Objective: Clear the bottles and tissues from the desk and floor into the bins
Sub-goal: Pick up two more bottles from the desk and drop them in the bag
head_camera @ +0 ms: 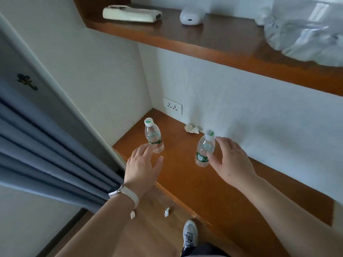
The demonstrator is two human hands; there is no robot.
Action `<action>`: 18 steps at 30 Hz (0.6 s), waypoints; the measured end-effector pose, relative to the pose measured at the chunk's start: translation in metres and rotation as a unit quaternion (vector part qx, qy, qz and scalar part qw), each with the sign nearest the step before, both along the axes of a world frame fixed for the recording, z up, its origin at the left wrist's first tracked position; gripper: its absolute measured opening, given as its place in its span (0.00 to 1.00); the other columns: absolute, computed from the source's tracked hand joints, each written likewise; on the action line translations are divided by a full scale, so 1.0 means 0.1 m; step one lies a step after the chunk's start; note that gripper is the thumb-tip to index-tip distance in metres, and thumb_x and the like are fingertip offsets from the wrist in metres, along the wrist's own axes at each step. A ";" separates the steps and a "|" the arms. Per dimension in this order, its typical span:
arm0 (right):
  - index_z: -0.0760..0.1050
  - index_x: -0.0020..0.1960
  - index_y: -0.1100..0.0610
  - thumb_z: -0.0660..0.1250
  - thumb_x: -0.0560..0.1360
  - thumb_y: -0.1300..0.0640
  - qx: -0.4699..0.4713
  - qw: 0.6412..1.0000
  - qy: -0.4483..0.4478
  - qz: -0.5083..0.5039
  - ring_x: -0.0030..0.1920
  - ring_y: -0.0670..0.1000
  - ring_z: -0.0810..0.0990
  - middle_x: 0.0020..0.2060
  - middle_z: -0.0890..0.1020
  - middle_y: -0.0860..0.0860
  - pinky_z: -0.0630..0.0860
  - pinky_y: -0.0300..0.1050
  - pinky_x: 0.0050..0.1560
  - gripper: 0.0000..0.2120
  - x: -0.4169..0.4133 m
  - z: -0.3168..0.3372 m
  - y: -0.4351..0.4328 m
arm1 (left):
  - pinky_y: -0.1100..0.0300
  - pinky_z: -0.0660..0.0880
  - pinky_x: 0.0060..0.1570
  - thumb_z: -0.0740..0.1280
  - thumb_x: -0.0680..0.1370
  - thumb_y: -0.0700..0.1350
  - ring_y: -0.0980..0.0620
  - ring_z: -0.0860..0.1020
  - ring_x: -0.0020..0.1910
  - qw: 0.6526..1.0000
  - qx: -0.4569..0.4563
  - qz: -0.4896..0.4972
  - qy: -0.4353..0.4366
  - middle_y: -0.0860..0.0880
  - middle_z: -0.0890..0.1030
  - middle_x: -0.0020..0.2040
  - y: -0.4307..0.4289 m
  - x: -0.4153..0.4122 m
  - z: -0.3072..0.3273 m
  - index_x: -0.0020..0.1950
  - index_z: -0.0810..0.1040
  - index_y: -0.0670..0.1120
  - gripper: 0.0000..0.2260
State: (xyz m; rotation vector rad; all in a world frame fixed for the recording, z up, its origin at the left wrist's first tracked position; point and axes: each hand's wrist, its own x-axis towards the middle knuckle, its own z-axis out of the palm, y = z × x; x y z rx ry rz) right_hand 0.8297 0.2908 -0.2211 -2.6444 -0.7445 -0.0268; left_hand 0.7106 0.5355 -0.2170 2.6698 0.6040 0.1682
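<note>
Two clear plastic bottles with white caps stand upright on the wooden desk [185, 175]. The left bottle [153, 136] is just beyond the fingertips of my left hand [143, 167], whose fingers are spread. The right bottle [205, 148] stands between the thumb and fingers of my right hand [230, 160], which is open around it without a closed grip. A crumpled tissue [192, 129] lies on the desk by the back wall. Two small tissue pieces lie on the floor, one [132, 214] under my left wrist and one [167, 212] near the desk edge.
A blue curtain [46, 145] hangs at the left. A wall socket [173, 107] sits behind the bottles. The upper shelf [213, 43] holds a remote-like device [131, 13], a white case [192, 16] and a plastic bag [304, 28]. My shoe [189, 234] is on the wooden floor.
</note>
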 end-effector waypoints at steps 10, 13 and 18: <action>0.56 0.74 0.48 0.68 0.70 0.35 0.149 0.963 0.211 -0.083 0.65 0.43 0.69 0.67 0.69 0.45 0.71 0.40 0.59 0.39 0.54 -0.53 0.14 | 0.58 0.72 0.55 0.69 0.76 0.56 0.54 0.72 0.61 0.934 -0.280 0.217 -0.039 0.52 0.72 0.69 0.32 0.82 -0.33 0.72 0.65 0.52 0.26; 0.60 0.71 0.48 0.69 0.70 0.36 0.178 0.955 0.231 -0.054 0.60 0.39 0.71 0.63 0.71 0.42 0.69 0.29 0.52 0.36 0.53 -0.64 0.20 | 0.54 0.73 0.58 0.72 0.75 0.54 0.53 0.73 0.61 0.915 -0.323 0.234 -0.057 0.53 0.73 0.65 0.43 0.98 -0.40 0.71 0.65 0.53 0.28; 0.65 0.64 0.44 0.72 0.71 0.44 0.205 0.947 0.236 -0.071 0.54 0.36 0.73 0.56 0.72 0.40 0.71 0.23 0.43 0.26 0.58 -0.66 0.29 | 0.56 0.76 0.53 0.75 0.72 0.53 0.52 0.76 0.58 0.921 -0.331 0.197 -0.058 0.55 0.76 0.59 0.59 1.10 -0.51 0.68 0.67 0.55 0.28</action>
